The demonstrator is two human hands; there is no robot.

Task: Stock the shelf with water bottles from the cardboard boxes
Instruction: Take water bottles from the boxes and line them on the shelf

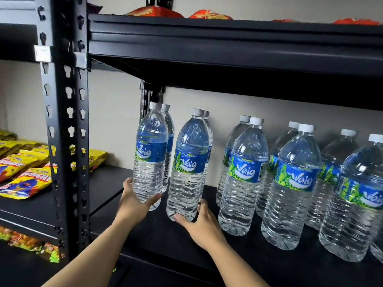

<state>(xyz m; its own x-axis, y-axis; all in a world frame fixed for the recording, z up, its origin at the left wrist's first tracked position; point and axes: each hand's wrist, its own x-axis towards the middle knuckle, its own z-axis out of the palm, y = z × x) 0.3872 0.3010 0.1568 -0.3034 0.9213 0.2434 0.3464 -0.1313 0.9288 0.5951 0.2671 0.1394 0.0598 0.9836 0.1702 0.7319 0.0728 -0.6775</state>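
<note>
Black metal shelf point(157, 239) is carrying the water bottles, right in front of you. Your left hand point(132, 201) is gripping the left bottle point(150, 160) low on its ribbed body, thumb wrapping across the front and the other fingers curling round the far side. Your right hand point(201, 226) is gripping the second bottle point(189, 168) at its base, thumb pressing the front bottom edge and fingers curling behind its right side.

Both held bottles are standing roughly upright with white caps on and blue labels facing you, just beside each other with a narrow gap between. You cannot tell whether their bases are touching the shelf or hanging just over it.

Another bottle is standing close behind each one: a rear bottle point(170, 139) behind the left one and another rear bottle point(209, 141) behind the second, both mostly hidden. To your right, more bottles are standing in two rows, a front row point(294, 187) and a back row point(230, 150) against the wall.

Yellow snack packs point(22, 172) are lying on the neighbouring shelf to your left, past the black slotted post point(66, 121). Red packs point(157, 12) are lying on the upper shelf point(228, 38) above the bottles. Orange and green packets point(31, 243) are showing at lower left.
</note>
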